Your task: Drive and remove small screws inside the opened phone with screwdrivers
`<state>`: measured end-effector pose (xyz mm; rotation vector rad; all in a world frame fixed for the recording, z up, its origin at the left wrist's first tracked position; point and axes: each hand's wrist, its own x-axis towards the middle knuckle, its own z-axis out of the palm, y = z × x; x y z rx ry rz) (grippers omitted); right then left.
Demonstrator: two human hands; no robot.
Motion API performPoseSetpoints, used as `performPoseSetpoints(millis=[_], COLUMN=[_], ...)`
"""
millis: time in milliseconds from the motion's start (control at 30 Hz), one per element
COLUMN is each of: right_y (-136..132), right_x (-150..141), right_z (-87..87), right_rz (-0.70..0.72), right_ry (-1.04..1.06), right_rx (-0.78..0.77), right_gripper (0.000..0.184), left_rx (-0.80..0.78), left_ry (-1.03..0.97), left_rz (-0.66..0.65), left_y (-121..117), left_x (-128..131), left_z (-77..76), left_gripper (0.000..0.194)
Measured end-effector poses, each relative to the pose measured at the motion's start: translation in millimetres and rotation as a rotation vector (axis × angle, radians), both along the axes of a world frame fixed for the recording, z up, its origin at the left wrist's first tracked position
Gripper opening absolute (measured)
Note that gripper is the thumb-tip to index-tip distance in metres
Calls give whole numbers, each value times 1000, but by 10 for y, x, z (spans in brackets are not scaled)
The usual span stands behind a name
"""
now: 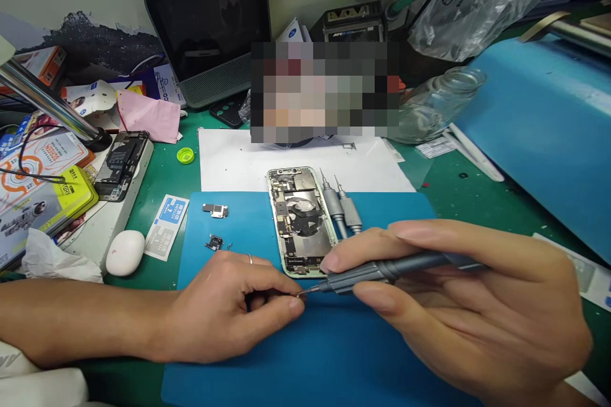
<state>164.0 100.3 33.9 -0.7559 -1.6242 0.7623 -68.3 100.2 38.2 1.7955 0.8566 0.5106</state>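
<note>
My right hand [482, 305] holds a slim grey precision screwdriver [377, 273] between thumb and fingers, its tip pointing left. At that tip, my left hand [238, 308] is closed in a pinch of thumb and forefinger; a tiny shiny bit shows there, too small to name. Just beyond the hands lies an opened smartphone [312, 245], its inner boards and round coil exposed. Two more grey screwdrivers [331, 198] rest along its right edge. On the blue mat [334, 356], left of the phone, are a small metal bracket [216, 210] and a small dark component [214, 242] with tiny screws beside it.
White paper [229, 159] lies behind the phone. At left are a white earbud case [125, 252], another opened phone [121, 165] on a white box and a metal lamp pole [57, 102]. A dark-screened display [210, 19] and a glass jar [434, 105] stand behind.
</note>
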Motion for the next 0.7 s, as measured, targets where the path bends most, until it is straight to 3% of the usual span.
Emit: performPoseSetpoints(millis=[233, 700], right_y=[26, 15], right_x=[-24, -20], right_z=[26, 21], right_rz=[5, -4], right_ry=[-105, -103], right_rx=[20, 27], right_gripper=[29, 26], left_rx=[-20, -24], left_ry=[10, 10], left_rz=[6, -13], left_y=[-2, -16], left_x=[13, -4], left_z=[8, 8], left_gripper=[22, 22])
